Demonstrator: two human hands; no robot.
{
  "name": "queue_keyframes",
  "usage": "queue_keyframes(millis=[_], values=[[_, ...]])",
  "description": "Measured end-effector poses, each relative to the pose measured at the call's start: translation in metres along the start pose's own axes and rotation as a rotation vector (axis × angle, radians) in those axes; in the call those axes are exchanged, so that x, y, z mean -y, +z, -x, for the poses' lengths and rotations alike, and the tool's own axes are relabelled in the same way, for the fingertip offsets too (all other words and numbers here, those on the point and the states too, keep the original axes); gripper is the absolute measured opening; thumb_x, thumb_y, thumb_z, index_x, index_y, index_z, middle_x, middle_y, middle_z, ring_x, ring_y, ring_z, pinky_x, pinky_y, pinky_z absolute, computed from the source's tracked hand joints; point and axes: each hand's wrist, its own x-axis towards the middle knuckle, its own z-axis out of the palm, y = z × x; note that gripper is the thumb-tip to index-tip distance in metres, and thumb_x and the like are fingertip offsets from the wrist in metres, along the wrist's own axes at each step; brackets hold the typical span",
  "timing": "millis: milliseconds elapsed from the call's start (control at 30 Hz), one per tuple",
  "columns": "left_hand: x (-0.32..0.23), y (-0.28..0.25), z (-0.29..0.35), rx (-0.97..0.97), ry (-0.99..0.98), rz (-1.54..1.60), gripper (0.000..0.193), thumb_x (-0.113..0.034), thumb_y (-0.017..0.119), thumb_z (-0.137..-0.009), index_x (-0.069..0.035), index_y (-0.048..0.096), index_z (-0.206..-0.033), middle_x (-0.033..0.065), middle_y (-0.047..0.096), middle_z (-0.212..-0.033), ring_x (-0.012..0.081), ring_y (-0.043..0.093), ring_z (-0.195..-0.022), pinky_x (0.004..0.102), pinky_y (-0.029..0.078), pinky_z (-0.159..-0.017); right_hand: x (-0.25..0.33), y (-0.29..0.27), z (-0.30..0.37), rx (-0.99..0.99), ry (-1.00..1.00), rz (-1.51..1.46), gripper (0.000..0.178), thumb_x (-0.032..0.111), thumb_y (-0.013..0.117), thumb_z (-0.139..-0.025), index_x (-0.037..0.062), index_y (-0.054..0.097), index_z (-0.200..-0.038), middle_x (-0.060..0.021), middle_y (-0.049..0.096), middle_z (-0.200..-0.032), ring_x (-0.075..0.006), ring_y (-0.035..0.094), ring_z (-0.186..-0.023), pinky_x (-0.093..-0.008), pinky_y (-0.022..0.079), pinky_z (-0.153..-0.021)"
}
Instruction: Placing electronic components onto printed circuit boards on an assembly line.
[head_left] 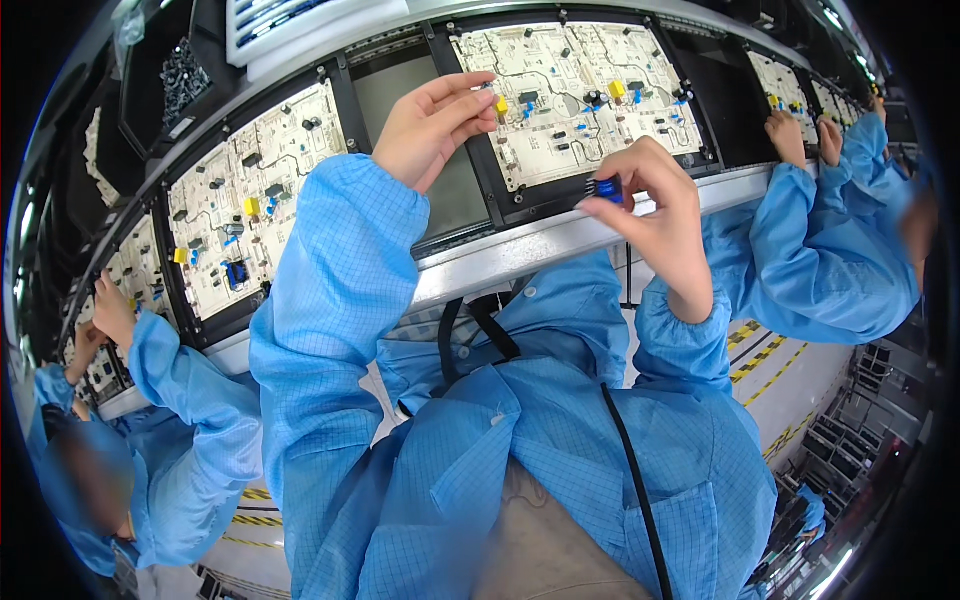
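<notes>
Between the thumb and fingertips of my right hand is a small blue transformer, its row of metal pins turned to the left. It hangs just above the near edge of a cream circuit board, which carries yellow, blue and black parts. My left hand is over the left edge of that same board, thumb and fingers pinched together next to a yellow block-shaped part. A tiny dark bit shows at those fingertips, too small to name.
A second populated board lies in a black frame to the left, with a blue transformer mounted on it. A silver rail runs along the near side. Black bins hold loose parts. Co-workers in blue smocks work on both sides.
</notes>
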Motion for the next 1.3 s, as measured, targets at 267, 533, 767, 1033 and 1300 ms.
queue_keyframes(millis=[267, 533, 767, 1033, 1300], values=[[0.005, -0.002, -0.001, 0.000, -0.019, 0.021, 0.032, -0.009, 0.061, -0.090, 0.005, 0.055, -0.118, 0.0091, 0.063, -0.098, 0.0135, 0.060, -0.085, 0.0273, 0.051, -0.083, -0.069, -0.005, -0.013, -0.184, 0.202, -0.232, 0.008, 0.000, 0.066, -0.084, 0.0027, 0.059, -0.084, 0.0097, 0.034, -0.060, 0.0002, 0.028, -0.056, -0.0192, 0.020, -0.050], [0.000, 0.003, 0.006, 0.042, -0.084, 0.043, 0.029, -0.006, 0.056, -0.092, 0.004, 0.054, -0.120, 0.0057, 0.061, -0.093, 0.0115, 0.058, -0.085, 0.0256, 0.049, -0.078, -0.065, -0.029, -0.041, 0.181, 0.375, -0.248, 0.026, -0.004, 0.069, -0.079, 0.0024, 0.061, -0.104, 0.0082, 0.043, -0.066, 0.0018, 0.037, -0.057, -0.0156, 0.026, -0.050], [0.001, 0.004, 0.003, 0.035, -0.081, 0.032, 0.029, -0.007, 0.059, -0.091, 0.004, 0.055, -0.117, 0.0081, 0.062, -0.094, 0.0146, 0.060, -0.083, 0.0271, 0.050, -0.079, -0.067, -0.036, -0.059, 0.341, 0.173, 0.158, 0.027, 0.000, 0.072, -0.077, 0.0009, 0.062, -0.101, 0.0025, 0.047, -0.062, -0.0018, 0.043, -0.053, -0.0184, 0.034, -0.047], [0.004, 0.011, 0.003, 0.045, -0.043, -0.008, 0.028, -0.008, 0.062, -0.090, 0.003, 0.057, -0.115, 0.0083, 0.063, -0.096, 0.0139, 0.061, -0.083, 0.0265, 0.051, -0.078, -0.069, -0.034, -0.057, 0.336, 0.160, 0.204, 0.027, 0.002, 0.074, -0.074, 0.0013, 0.064, -0.099, 0.0018, 0.046, -0.061, -0.0034, 0.041, -0.053, -0.0202, 0.034, -0.047], [0.011, 0.008, 0.003, 0.091, -0.020, -0.051, 0.030, -0.009, 0.060, -0.091, 0.003, 0.056, -0.118, 0.0080, 0.062, -0.097, 0.0140, 0.060, -0.085, 0.0266, 0.049, -0.079, -0.066, -0.027, -0.062, 0.403, 0.199, 0.246, 0.028, 0.001, 0.072, -0.075, 0.0007, 0.064, -0.102, 0.0035, 0.046, -0.063, -0.0027, 0.042, -0.056, -0.0203, 0.035, -0.049]])
